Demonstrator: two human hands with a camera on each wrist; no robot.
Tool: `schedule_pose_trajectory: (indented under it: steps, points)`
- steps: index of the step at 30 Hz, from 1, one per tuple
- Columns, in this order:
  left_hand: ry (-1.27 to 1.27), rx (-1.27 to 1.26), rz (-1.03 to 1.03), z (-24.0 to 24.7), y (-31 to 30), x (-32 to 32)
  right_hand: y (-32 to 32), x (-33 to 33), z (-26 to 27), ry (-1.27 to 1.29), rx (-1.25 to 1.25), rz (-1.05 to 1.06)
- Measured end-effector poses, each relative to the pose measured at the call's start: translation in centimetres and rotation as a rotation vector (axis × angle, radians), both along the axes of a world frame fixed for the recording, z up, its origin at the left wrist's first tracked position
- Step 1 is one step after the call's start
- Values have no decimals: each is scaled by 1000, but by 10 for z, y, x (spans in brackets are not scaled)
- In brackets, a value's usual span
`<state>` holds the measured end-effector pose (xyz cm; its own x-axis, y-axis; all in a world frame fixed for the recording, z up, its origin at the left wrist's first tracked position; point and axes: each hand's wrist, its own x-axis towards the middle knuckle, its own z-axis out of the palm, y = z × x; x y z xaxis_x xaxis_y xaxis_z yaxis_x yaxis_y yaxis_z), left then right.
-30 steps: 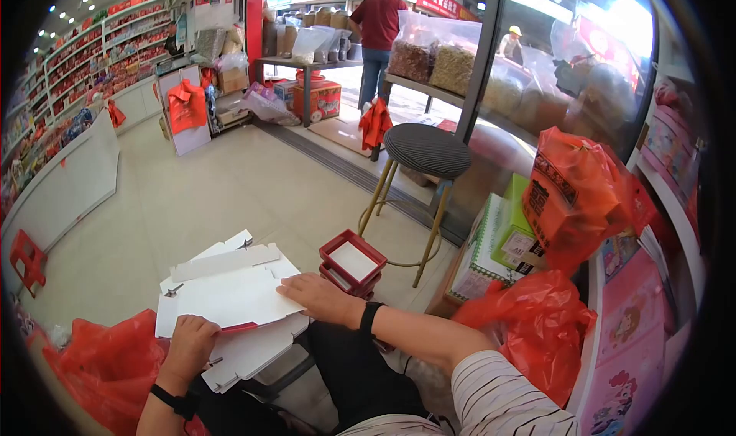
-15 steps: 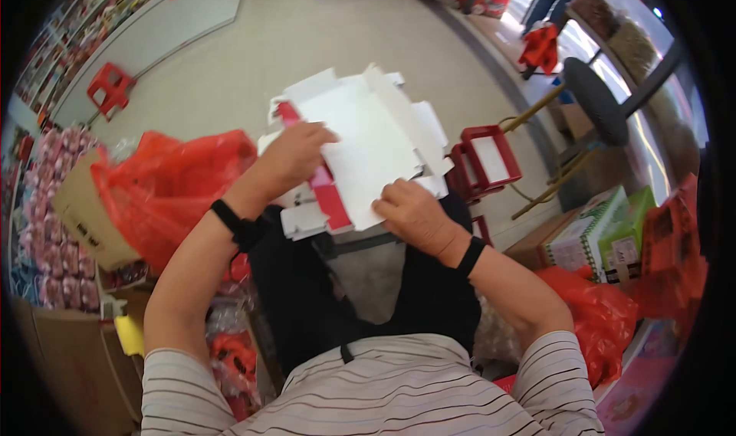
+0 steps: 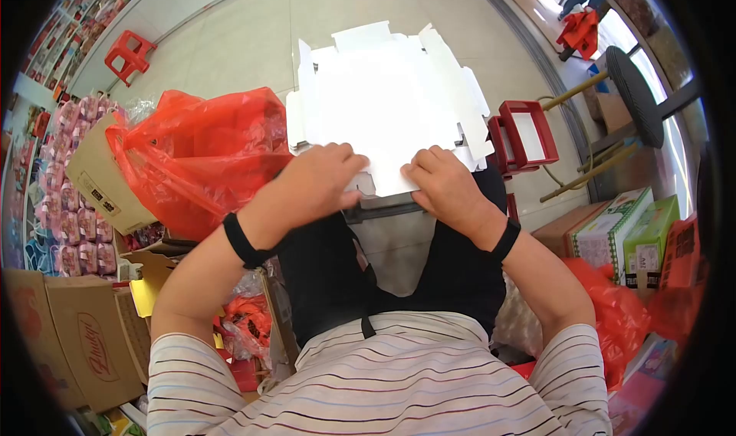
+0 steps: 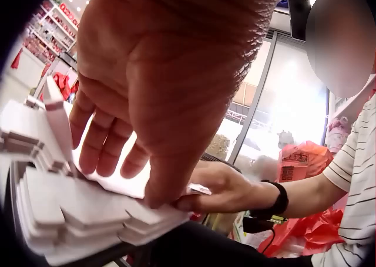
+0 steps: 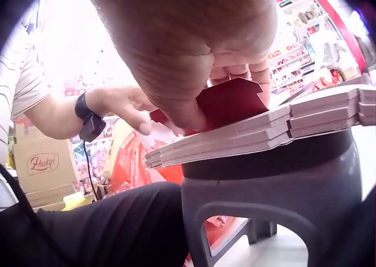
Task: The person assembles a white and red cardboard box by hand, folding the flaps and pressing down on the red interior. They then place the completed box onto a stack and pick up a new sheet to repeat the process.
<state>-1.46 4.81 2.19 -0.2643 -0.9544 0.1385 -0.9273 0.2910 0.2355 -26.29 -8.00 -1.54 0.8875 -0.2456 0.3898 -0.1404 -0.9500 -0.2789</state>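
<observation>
A stack of flat white cardboard box blanks [image 3: 376, 99] with cut flaps lies on a dark grey plastic stool [image 5: 273, 188] between the knees. My right hand [image 3: 448, 183] is at the near edge of the top blank. In the right wrist view its thumb and fingers pinch a raised flap with a red face [image 5: 232, 105]. My left hand [image 3: 322, 179] is just left of it at the same edge. Its fingers reach loosely over the white card, thumb apart, in the left wrist view. The layered edges of the stack [image 4: 70, 211] show below that hand.
Red plastic bags [image 3: 207, 152] stand at the left, beside cartons [image 3: 92, 336]. On the right are small red trays [image 3: 529, 136] with white bottoms, a round stool [image 3: 635, 99] with a dark seat, and green-and-white boxes [image 3: 613, 225]. A red stool [image 3: 129, 55] stands farther off.
The head view has tipped down. The top blank has turned squarer to the body, and its red panel no longer shows from above. Both hands have come closer together at the near edge.
</observation>
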Motion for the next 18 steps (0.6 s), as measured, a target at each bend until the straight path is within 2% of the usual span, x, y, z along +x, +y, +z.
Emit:
schedule_pose_trajectory:
  steps: [2,5,8,13,15,18]
  points:
    - [136,-59,5,-11,2,-15,1,6,-1,-15,40,10]
    - [68,-81,139,-32,-6,-14,-5,11,-3,-70,127,2]
    - [178,-132,222,-37,-15,-2,-22,9,-5,-108,245,-77]
    - [367,74,378,-39,-38,8,-54,13,6,81,657,-287]
    - [427,231,498,-30,-46,5,-61,18,6,125,647,-319]
    - [374,271,543,-28,-51,3,-67,26,-2,143,584,-341]
